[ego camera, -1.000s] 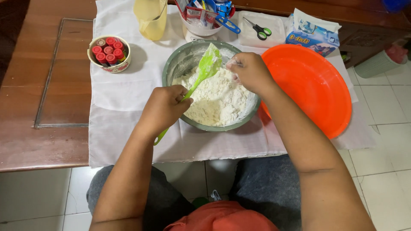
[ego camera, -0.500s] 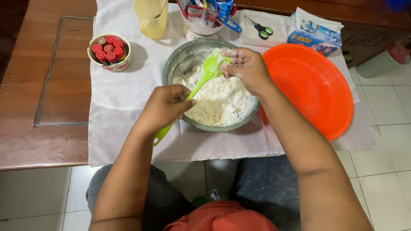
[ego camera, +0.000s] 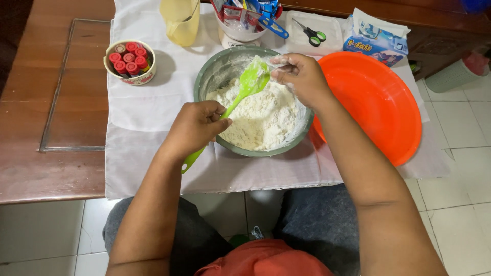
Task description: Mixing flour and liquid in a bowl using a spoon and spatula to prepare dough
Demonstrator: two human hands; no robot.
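Spatula (ego camera: 244, 87) slants over the bowl (ego camera: 215, 71) of flour (ego camera: 261, 115), near the cloth's far edge: left hand (ego camera: 197, 128) grips its handle, right hand (ego camera: 302, 76) pinches at its blade end.

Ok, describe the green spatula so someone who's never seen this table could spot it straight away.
On the white cloth over the wooden table sits a grey metal bowl of white flour. The spatula rises out of it, its handle gripped in the left hand. It is the only lime-green thing there, beside the orange basin.
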